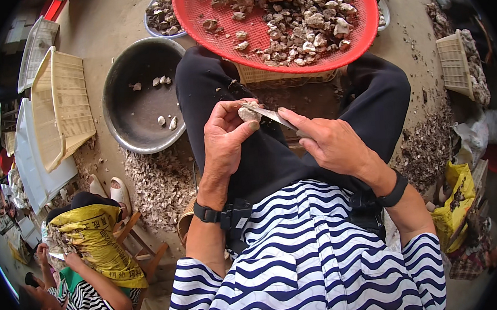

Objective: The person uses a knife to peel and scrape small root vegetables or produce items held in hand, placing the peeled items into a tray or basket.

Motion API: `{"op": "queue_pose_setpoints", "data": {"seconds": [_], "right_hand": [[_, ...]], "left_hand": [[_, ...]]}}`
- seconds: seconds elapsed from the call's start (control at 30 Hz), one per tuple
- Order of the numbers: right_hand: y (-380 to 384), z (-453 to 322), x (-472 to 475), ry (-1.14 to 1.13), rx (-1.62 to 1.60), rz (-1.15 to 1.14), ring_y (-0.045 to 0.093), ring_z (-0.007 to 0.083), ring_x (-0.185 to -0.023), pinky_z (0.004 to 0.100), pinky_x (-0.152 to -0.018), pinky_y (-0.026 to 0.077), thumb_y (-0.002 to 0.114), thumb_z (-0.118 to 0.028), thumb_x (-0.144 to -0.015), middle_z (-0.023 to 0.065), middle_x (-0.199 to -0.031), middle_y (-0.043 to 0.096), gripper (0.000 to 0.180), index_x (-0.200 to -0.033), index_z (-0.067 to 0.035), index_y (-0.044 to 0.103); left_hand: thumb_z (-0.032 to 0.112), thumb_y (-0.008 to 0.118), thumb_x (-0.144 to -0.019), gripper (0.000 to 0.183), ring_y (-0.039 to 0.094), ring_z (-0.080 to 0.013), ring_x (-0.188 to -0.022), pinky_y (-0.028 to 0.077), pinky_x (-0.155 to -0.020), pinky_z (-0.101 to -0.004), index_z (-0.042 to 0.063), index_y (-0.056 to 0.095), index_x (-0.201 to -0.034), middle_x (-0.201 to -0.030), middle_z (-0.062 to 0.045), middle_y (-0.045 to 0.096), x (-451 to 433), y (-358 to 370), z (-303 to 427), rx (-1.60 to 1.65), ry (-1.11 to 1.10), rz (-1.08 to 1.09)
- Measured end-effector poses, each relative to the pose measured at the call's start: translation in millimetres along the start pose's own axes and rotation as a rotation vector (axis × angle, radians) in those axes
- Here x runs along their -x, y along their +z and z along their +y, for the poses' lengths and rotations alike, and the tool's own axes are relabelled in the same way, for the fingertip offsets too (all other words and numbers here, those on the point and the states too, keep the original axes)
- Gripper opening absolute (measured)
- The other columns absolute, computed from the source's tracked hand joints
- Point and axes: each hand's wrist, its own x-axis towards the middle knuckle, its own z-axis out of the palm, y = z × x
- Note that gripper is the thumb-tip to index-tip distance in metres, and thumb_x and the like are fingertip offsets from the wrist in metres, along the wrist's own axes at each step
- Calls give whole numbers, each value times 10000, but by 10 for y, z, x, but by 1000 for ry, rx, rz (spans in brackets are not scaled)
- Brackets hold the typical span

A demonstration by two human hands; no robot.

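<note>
My left hand point(229, 130) pinches a pale, rough lump point(250, 111) between thumb and fingers, above my lap. In my right hand point(332, 140) is a knife point(274, 116), its blade laid against the top of the lump and my index finger stretched along its back. Beyond my hands, a red mesh basket point(248, 34) holds many brown and whitish lumps. To the left of my knee stands a dark metal basin point(118, 121) with several small pale pieces inside. What the lumps are, I cannot tell for certain.
Shavings point(160, 191) cover the floor at left. Cream plastic crates point(70, 102) stand beyond. A co-worker point(97, 282) with a yellow sack over the lap sits at lower left. A filled crate point(454, 65) and a yellow sack point(455, 205) are at right. A basin of lumps point(163, 16) sits ahead.
</note>
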Motion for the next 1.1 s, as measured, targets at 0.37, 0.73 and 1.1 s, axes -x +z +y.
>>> {"op": "queue_pose_setpoints", "data": {"seconds": [0.37,0.73,1.1], "right_hand": [[-95,-56,57,32,16,-24,640,328,-722,412,-653,519,619,-84,-805,146,-791,645,657,-1414,-166,388],[-70,-94,12,119,-161,-117,627,400,-777,462,-705,501,575,-77,-823,205,-857,656,628,-1414,-129,369],[-33,-76,68,142,-216,-89,627,405,-750,473,-689,500,574,-94,-830,220,-830,649,600,-1399,-127,385]], "left_hand": [[-90,666,-782,453,590,-157,-1031,490,-915,-272,-28,502,-1200,-1155,-104,583,21,103,9,-95,37,52],[-102,667,-780,402,595,-135,-1018,501,-904,-262,-26,561,-1161,-1147,-70,589,-24,83,-49,-151,17,62],[-89,672,-784,387,615,-145,-1000,507,-893,-269,-19,572,-1152,-1080,-87,637,3,110,-23,-173,-3,84]]}}
